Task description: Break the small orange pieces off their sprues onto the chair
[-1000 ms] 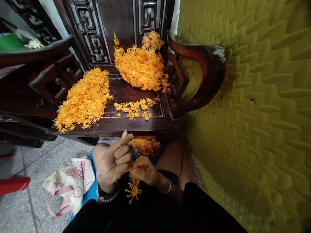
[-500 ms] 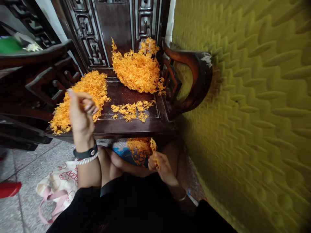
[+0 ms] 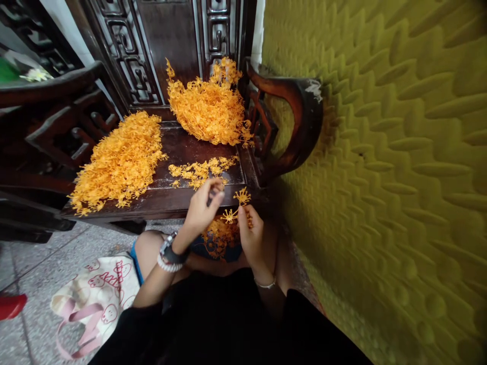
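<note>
My right hand (image 3: 251, 233) is closed on a small bunch of orange plastic spider-shaped pieces (image 3: 242, 196), whose thin legs stick out past the thumb and fingertips. To its left, my left hand (image 3: 203, 205) hovers at the seat's front edge with its fingers curled and the thumb apart; nothing shows in it. Just beyond its fingertips lie loose orange pieces (image 3: 196, 171). A long pile of the same pieces (image 3: 117, 159) covers the seat's left side. Another heaped mound (image 3: 209, 109) stands at the back right.
The dark wooden chair seat (image 3: 178, 144) has a curved armrest (image 3: 304, 121) on the right, near a yellow-green padded wall (image 3: 380, 167). Below the seat, between my legs, are more orange pieces (image 3: 220, 235). A white and pink cloth bag (image 3: 110, 284) lies on the floor.
My left hand has come from above the left pile rightward and down, close to my right hand. My right hand has risen slightly, and the pieces in it now spread outward.
</note>
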`<action>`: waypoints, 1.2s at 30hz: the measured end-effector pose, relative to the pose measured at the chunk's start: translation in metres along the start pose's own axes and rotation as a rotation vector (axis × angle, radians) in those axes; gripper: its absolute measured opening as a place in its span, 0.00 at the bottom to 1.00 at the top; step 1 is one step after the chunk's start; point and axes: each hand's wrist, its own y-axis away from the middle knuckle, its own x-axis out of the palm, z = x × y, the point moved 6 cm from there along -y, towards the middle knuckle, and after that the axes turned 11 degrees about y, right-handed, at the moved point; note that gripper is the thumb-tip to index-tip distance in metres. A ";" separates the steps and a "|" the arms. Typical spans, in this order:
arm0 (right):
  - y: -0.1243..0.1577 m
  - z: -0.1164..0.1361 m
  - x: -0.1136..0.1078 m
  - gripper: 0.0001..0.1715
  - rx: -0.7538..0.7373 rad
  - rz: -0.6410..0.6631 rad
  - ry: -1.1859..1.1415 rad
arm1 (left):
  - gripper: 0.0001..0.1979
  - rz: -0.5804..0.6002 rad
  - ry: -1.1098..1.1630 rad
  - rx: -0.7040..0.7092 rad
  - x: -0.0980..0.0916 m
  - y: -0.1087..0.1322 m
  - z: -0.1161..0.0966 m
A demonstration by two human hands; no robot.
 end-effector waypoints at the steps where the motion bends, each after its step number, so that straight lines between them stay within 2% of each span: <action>1: -0.001 0.002 0.003 0.17 -0.022 -0.001 0.013 | 0.14 0.048 0.045 -0.013 0.007 0.010 -0.007; 3: -0.001 0.006 0.009 0.17 -0.046 0.019 0.011 | 0.10 0.109 0.059 -0.013 0.019 0.026 -0.016; 4: 0.000 0.006 0.013 0.18 -0.048 0.040 0.002 | 0.12 0.109 0.057 -0.008 0.024 0.031 -0.017; 6: 0.001 0.005 0.017 0.21 -0.013 0.120 -0.052 | 0.16 0.044 0.118 -0.045 0.024 0.039 -0.008; 7: 0.002 0.003 0.017 0.23 0.031 0.173 -0.114 | 0.18 -0.035 0.191 -0.101 0.019 0.042 0.002; 9: 0.001 -0.005 0.010 0.26 0.154 0.284 -0.281 | 0.21 -0.253 0.356 -0.238 -0.003 0.054 0.028; 11: -0.004 -0.012 -0.011 0.29 0.247 0.308 -0.427 | 0.24 -0.468 0.475 -0.329 -0.035 0.071 0.052; 13: -0.011 -0.018 -0.042 0.29 0.239 0.209 -0.457 | 0.25 -0.617 0.511 -0.355 -0.067 0.089 0.066; 15: -0.015 -0.022 -0.063 0.28 0.185 0.123 -0.400 | 0.23 -0.658 0.494 -0.388 -0.086 0.102 0.070; 16: -0.014 -0.023 -0.065 0.28 0.160 0.118 -0.351 | 0.21 -0.641 0.493 -0.403 -0.088 0.105 0.068; 18: -0.009 -0.024 -0.054 0.25 0.128 0.171 -0.232 | 0.15 -0.525 0.505 -0.414 -0.074 0.104 0.059; 21: 0.003 -0.018 -0.017 0.21 0.075 0.310 -0.038 | 0.18 -0.326 0.539 -0.383 -0.031 0.093 0.036; 24: 0.012 -0.007 0.012 0.20 0.005 0.391 0.071 | 0.23 -0.154 0.473 -0.256 0.005 0.082 0.013; 26: 0.016 0.001 0.021 0.19 -0.037 0.426 0.080 | 0.17 -0.098 0.336 -0.161 0.015 0.080 0.002; 28: 0.024 0.009 0.025 0.18 -0.085 0.513 0.065 | 0.10 -0.128 0.198 -0.128 0.011 0.080 -0.001; 30: 0.037 0.017 0.026 0.20 -0.139 0.669 0.035 | 0.16 -0.282 0.133 -0.125 -0.011 0.081 0.001; 32: 0.057 0.021 0.025 0.22 -0.182 0.889 -0.022 | 0.18 -0.520 0.118 -0.103 -0.049 0.082 0.004; 33: 0.064 0.020 0.022 0.23 -0.183 0.956 -0.046 | 0.19 -0.667 0.115 -0.079 -0.072 0.083 0.005; 34: 0.068 0.017 0.018 0.24 -0.166 0.976 -0.060 | 0.20 -0.749 0.106 -0.062 -0.093 0.080 0.006; 35: 0.068 0.011 0.013 0.24 -0.126 0.935 -0.070 | 0.20 -0.798 0.095 -0.051 -0.112 0.074 0.008; 36: 0.063 0.003 0.007 0.24 -0.064 0.837 -0.091 | 0.20 -0.789 0.055 -0.049 -0.126 0.065 0.009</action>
